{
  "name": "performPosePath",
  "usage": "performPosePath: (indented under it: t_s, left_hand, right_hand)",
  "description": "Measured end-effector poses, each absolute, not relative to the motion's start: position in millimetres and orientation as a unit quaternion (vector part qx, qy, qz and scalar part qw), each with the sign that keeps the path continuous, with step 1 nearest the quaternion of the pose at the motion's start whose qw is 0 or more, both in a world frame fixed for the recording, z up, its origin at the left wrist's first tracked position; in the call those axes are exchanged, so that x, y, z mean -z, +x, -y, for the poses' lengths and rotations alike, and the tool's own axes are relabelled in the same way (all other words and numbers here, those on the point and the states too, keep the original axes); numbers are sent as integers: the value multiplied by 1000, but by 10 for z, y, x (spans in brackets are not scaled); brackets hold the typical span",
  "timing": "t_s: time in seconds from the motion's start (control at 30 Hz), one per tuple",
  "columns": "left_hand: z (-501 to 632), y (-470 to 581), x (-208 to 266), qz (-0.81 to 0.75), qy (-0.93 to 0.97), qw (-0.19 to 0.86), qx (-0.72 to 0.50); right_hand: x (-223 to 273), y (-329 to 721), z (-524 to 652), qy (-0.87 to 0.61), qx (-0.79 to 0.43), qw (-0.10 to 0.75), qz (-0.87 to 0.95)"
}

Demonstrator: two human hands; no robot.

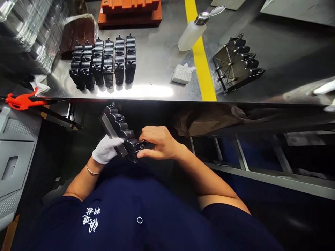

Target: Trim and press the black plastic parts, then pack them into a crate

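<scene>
My left hand (pixel 106 150), in a white glove, grips a black ribbed plastic housing (pixel 125 130) by its lower left side, thumb across it. The housing is tilted, with a row of rounded humps facing right and a flat grey face (pixel 111 130) on its left. Bare, my right hand (pixel 158 143) is at the lower right end of the housing, with thumb and fingers closed in around its corner. Whether a small tool is between those fingers, I cannot make out. Both hands are in front of the table edge, below the tabletop.
Several similar black housings (pixel 103 64) stand in a row on the metal table (pixel 154 69). One more housing (pixel 237 64) lies right of the yellow tape (pixel 201 69). A white bottle (pixel 191 35), a tissue pack (pixel 183 74), an orange block (pixel 131 17) and red-handled pliers-like tool (pixel 24 101) are around.
</scene>
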State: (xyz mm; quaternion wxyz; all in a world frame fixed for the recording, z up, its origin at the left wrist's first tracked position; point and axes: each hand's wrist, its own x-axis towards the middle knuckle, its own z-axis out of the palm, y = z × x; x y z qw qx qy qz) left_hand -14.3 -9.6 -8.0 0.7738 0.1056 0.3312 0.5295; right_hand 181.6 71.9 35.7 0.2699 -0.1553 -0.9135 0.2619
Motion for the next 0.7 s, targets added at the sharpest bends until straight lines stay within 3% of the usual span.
performPosePath:
  t_s: [0.5, 0.7]
  left_hand:
    - [108, 52, -49, -361, -90, 761, -532]
    - [38, 119, -184, -335, -195, 762, -519]
  right_hand:
    - [-200, 1849, -685, -320, -163, 292, 886]
    - [-217, 1853, -691, -318, -156, 282, 892]
